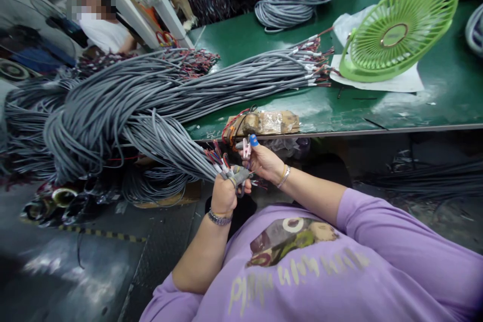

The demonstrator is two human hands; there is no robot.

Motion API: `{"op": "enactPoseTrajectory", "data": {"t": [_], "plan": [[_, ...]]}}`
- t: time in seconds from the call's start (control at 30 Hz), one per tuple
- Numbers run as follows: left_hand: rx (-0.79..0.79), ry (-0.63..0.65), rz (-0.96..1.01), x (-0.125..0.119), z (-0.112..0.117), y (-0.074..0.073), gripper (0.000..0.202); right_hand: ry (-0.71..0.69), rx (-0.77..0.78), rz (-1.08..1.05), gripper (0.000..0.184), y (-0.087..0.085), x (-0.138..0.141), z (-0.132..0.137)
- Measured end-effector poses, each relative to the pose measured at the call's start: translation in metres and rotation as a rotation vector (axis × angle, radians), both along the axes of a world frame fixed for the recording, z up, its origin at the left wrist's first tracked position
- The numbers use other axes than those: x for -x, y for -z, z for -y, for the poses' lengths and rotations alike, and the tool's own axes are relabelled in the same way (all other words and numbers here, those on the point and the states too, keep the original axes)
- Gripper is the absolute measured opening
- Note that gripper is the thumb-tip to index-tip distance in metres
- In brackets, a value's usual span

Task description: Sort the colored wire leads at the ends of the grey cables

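My left hand [224, 195], with a metal watch at the wrist, is closed round a grey cable [240, 176] near its end. Just beyond it, loose coloured wire ends [217, 156] stick out from a bunch of grey cables. Close beside it, my right hand [266, 162] pinches a small pink clip-like piece [246, 148], whose exact kind is unclear. Blue tape [253, 140] wraps a fingertip of that hand. Thin wires show between the two hands, partly hidden by the fingers.
A thick heap of grey cables [113, 105] lies over the green table [377, 105], stripped ends to the right. On the table edge sits a taped block [277, 122] with wires. A green fan [396, 35] and a cable coil [296, 2] stand behind. A person [101, 30] is at back left.
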State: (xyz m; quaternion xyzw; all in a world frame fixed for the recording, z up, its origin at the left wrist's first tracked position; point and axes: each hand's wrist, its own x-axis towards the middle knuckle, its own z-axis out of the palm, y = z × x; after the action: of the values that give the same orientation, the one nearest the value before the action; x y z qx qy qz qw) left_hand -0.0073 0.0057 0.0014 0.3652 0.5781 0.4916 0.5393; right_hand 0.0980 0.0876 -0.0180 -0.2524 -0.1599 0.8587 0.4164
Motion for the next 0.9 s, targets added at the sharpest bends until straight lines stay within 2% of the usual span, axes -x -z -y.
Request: {"op": "enactPoseTrajectory", "data": {"t": [0.13,0.3,0.43,0.53,0.7,0.9], "plan": [[-0.007,0.014,-0.013,-0.001,-0.002,0.000,0.025,-0.005,-0.005,0.005,0.045,-0.001,0.000,0.000],[-0.011,0.004,-0.016,-0.001,-0.003,-0.001,0.026,-0.081,0.005,-0.037,0.052,0.003,-0.005,-0.001],[-0.057,0.012,-0.040,-0.001,0.006,-0.002,0.026,-0.161,-0.003,-0.062,0.058,0.005,-0.014,0.000],[-0.131,0.019,-0.078,-0.002,0.014,-0.001,0.027,-0.195,-0.043,-0.070,0.053,0.004,-0.018,0.000],[-0.175,-0.050,-0.091,-0.005,0.017,0.003,0.027,-0.087,-0.136,0.014,0.028,0.005,-0.019,0.001],[-0.130,-0.103,-0.065,-0.008,0.007,0.003,0.026,-0.039,-0.174,0.089,0.043,0.010,-0.014,0.000]]}}
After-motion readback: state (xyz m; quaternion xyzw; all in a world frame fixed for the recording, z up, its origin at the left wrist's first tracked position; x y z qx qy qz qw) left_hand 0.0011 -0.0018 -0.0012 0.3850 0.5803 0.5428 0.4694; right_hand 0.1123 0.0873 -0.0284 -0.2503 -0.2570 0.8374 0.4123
